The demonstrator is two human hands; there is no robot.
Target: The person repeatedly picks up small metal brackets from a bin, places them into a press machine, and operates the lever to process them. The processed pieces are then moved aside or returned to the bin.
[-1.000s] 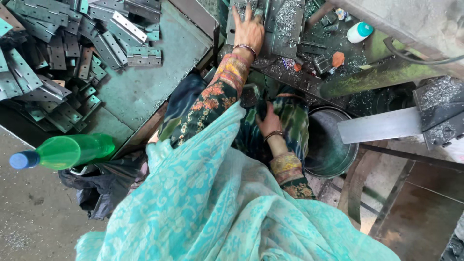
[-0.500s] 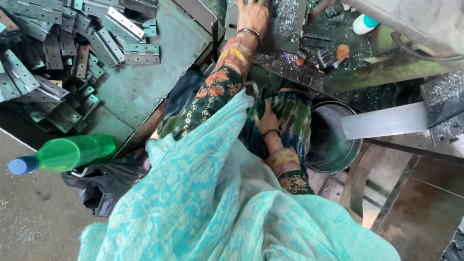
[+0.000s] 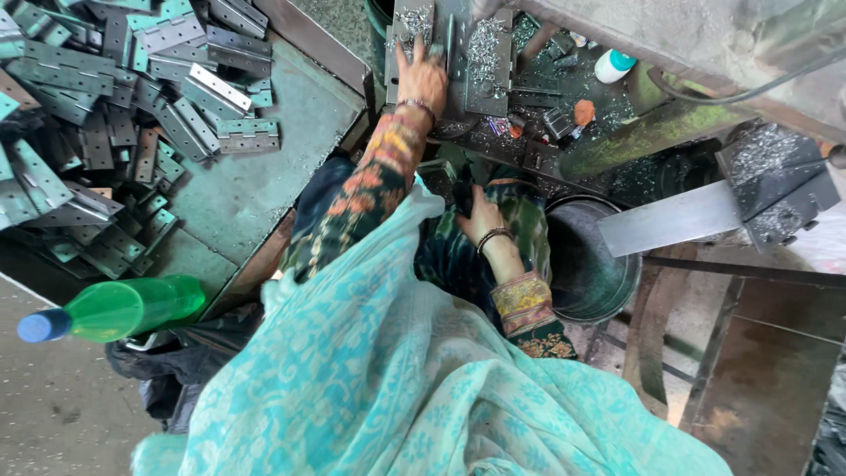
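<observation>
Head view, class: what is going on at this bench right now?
A person in a teal shawl sits at a metal work plate strewn with swarf. The left hand lies flat on a part on that plate, fingers spread. The right hand rests in the lap beside a round tub. A heap of hinges lies on the tray to the left, near a green bottle.

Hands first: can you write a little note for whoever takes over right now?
Left hand: flat on the metal plate among loose shavings, no grip on anything.
Right hand: resting in the lap, whether it holds something is unclear.
Hinges: heaped on the green tray to the left.
Bucket: beside the right knee.
Green bottle: lying lower left.
Done and left: not shown.
</observation>
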